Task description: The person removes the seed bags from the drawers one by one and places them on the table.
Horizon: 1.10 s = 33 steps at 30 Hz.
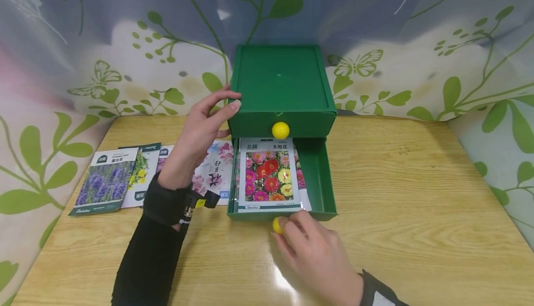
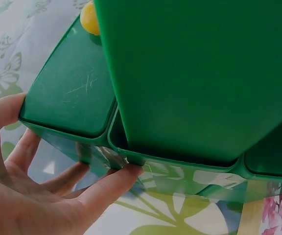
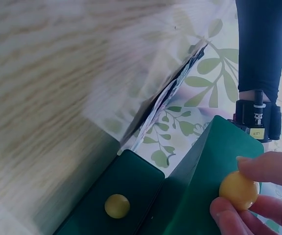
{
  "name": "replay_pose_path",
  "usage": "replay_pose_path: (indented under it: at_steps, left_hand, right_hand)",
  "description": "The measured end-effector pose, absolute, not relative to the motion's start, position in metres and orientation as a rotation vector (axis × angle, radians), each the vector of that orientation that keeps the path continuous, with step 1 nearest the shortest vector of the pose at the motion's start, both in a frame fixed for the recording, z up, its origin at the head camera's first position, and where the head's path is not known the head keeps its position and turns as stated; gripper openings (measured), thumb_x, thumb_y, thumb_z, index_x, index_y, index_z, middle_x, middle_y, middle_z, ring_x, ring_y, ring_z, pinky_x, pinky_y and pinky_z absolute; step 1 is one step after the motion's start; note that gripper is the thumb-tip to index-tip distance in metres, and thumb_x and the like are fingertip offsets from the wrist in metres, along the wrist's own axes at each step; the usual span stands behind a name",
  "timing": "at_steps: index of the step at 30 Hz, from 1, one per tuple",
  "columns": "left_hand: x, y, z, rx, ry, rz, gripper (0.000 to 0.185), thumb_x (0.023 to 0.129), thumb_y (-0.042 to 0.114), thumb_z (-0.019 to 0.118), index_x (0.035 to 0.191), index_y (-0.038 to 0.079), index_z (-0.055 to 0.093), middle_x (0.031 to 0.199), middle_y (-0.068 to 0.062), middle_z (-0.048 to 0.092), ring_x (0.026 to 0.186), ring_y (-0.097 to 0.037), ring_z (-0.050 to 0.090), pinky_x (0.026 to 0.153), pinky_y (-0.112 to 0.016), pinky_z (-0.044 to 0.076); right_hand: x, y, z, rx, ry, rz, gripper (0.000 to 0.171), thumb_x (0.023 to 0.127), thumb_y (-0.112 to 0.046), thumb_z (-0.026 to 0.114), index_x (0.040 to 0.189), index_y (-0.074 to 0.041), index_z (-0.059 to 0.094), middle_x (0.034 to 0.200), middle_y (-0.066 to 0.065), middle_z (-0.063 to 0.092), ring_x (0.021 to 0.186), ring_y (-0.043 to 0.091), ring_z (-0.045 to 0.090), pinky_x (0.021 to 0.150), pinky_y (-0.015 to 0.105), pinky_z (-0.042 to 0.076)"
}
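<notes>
A green drawer cabinet (image 1: 277,79) stands on the table, its top drawer closed behind a yellow ball knob (image 1: 281,130). Below it a green drawer (image 1: 319,176) is pulled out, with seed packets inside; the upper one (image 1: 271,176) shows colourful flowers. My left hand (image 1: 204,123) rests on the cabinet's left side, its fingers spread against the side and top edge. With fingertips and thumb my right hand (image 1: 314,250) pinches the pulled-out drawer's yellow knob (image 3: 239,190). In the right wrist view, another closed drawer (image 3: 106,176) with its own yellow knob (image 3: 117,206) lies nearest the tabletop.
Left of the cabinet several seed packets lie overlapping, among them a lavender one (image 1: 107,181) and one with pink blossoms (image 1: 212,171). A leaf-patterned curtain (image 1: 167,65) hangs behind the wooden table (image 1: 417,181) and along its sides.
</notes>
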<state>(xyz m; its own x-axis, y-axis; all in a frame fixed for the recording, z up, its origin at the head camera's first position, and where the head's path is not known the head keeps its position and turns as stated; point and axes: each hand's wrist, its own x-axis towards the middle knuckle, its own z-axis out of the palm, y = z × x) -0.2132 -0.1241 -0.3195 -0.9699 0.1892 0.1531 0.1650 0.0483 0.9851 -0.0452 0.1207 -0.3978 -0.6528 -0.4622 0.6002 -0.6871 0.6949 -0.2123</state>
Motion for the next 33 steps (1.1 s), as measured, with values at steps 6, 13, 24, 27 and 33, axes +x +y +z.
replay_pose_path:
  at_steps: [6,13,24,27,33]
  left_hand:
    - [-0.211,-0.123,-0.319,0.370,2.258,2.132,0.038,0.100,0.030,0.062,0.135,0.015,0.061,0.159,0.009,0.031,0.139,-0.026,0.041,0.101,-0.063,0.038]
    - [-0.203,-0.123,-0.316,0.381,2.394,2.074,0.047,0.101,0.030,0.060,0.146,0.018,0.051,0.154,0.005,0.040,0.133,-0.021,0.046,0.106,-0.050,0.039]
    - [-0.169,-0.137,-0.310,0.216,2.975,1.638,0.038,0.098,0.045,0.062,0.111,0.010,0.066,0.099,-0.001,0.067,0.084,-0.015,0.063,0.065,-0.033,0.047]
    - [-0.161,-0.138,-0.311,0.328,3.039,1.398,0.035,0.099,0.043,0.059,0.103,0.011,0.071,0.084,-0.002,0.069,0.072,-0.014,0.062,0.057,-0.034,0.045]
    - [-0.146,-0.124,-0.313,0.500,2.962,1.097,0.027,0.100,0.037,0.061,0.102,0.013,0.073,0.083,0.003,0.070,0.075,-0.013,0.064,0.064,-0.036,0.050]
  right_hand:
    - [-0.044,0.123,-0.398,0.905,-2.386,0.585,0.028,0.101,-0.032,0.056,0.099,-0.009,0.071,0.091,0.000,0.059,0.066,0.009,0.061,0.055,0.015,0.049]
    - [-0.045,0.128,-0.386,0.936,-2.409,0.592,0.041,0.104,-0.037,0.043,0.097,-0.010,0.073,0.092,-0.001,0.065,0.073,0.010,0.063,0.063,0.022,0.055]
    - [-0.060,0.148,-0.353,0.885,-2.399,0.724,0.005,0.086,-0.014,0.072,0.089,-0.010,0.072,0.082,-0.005,0.066,0.067,0.003,0.062,0.059,0.016,0.052]
    - [-0.073,0.156,-0.342,0.852,-2.430,0.722,0.007,0.082,-0.009,0.075,0.089,-0.008,0.073,0.079,-0.003,0.066,0.064,0.003,0.059,0.056,0.016,0.050]
    - [-0.104,0.160,-0.331,0.847,-2.608,0.593,0.009,0.087,-0.011,0.074,0.095,-0.006,0.074,0.083,0.000,0.066,0.064,0.008,0.056,0.056,0.023,0.049]
